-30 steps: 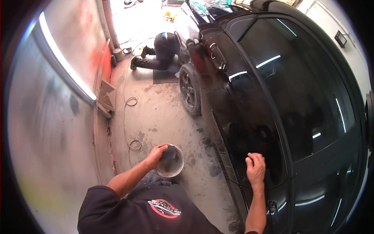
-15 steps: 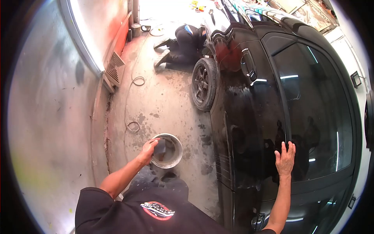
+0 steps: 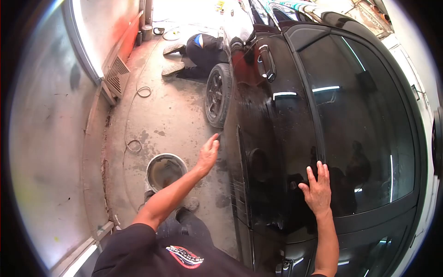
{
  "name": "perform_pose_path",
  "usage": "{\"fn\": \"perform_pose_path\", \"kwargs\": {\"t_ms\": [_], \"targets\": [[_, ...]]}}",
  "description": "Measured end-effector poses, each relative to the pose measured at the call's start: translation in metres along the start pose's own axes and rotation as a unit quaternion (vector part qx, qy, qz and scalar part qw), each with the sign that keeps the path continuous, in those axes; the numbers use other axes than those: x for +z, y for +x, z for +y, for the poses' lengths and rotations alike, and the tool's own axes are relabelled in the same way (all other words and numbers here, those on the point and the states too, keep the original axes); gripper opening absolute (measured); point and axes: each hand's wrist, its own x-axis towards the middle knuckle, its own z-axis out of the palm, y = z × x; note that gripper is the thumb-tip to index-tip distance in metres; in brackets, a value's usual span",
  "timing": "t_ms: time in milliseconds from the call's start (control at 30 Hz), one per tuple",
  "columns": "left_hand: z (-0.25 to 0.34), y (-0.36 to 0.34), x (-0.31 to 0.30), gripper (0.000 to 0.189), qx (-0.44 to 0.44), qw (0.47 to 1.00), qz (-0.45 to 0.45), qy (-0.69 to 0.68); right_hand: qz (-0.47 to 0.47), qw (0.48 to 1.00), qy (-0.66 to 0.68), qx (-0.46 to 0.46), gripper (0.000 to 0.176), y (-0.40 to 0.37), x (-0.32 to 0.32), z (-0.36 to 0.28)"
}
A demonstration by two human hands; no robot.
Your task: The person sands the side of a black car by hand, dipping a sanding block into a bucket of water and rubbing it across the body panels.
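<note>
My left hand (image 3: 207,156) is in the air between the bucket and the car's side. Its fingers are closed on a thin dark grey sheet, like sandpaper, of which only a sliver shows by the fingertips. My right hand (image 3: 317,190) rests with fingers spread on the black car door (image 3: 277,152), at the lower edge of the side window (image 3: 364,124). Pale, hazy marks show on the door's glossy paint. Below and left of my left forearm stands a bucket (image 3: 147,177) with murky water inside.
Another person (image 3: 203,53) kneels on the floor beyond the front wheel (image 3: 218,94). A thin hose (image 3: 127,120) runs along the concrete floor near the left wall (image 3: 55,138). A vent grille (image 3: 116,77) leans by that wall.
My left hand has moved from above the bucket up and right toward the car, still with the grey sheet. My right hand stays on the door. The whole view has shifted left.
</note>
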Motion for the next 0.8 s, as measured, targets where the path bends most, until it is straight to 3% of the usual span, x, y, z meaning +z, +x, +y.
{"fn": "perform_pose_path", "kwargs": {"t_ms": [67, 133, 333, 433, 567, 633, 700, 800], "targets": [[0.019, 0.007, 0.044, 0.046, -0.025, 1.000, -0.019, 0.002, 0.002, 0.999, 0.014, 0.029, 0.063, -0.021, 0.000, -0.005], [0.028, 0.015, 0.084, 0.046, 0.015, 1.000, -0.018, 0.013, 0.000, 0.998, 0.022, 0.054, 0.060, -0.039, -0.001, -0.010], [0.005, 0.025, 0.180, 0.049, 0.205, 0.975, -0.009, 0.091, -0.055, 0.996, 0.026, 0.070, 0.058, -0.074, 0.000, -0.012], [-0.011, -0.037, 0.200, 0.058, 0.247, 0.966, -0.033, 0.067, -0.038, 0.997, 0.034, 0.061, 0.057, -0.078, 0.009, -0.008], [-0.041, -0.145, 0.197, 0.068, 0.225, 0.962, -0.148, 0.046, -0.029, 0.997, 0.039, 0.053, 0.053, -0.074, 0.010, -0.008], [-0.050, -0.159, 0.194, 0.069, 0.225, 0.959, -0.164, 0.053, -0.030, 0.998, 0.034, 0.051, 0.053, -0.074, 0.010, -0.010], [-0.050, -0.144, 0.198, 0.068, 0.236, 0.959, -0.148, 0.044, -0.033, 0.998, 0.023, 0.046, 0.054, -0.075, 0.012, -0.010], [-0.019, -0.030, 0.199, 0.064, 0.259, 0.963, -0.078, 0.014, -0.038, 0.998, 0.019, 0.051, 0.055, -0.077, 0.015, -0.010]]}}
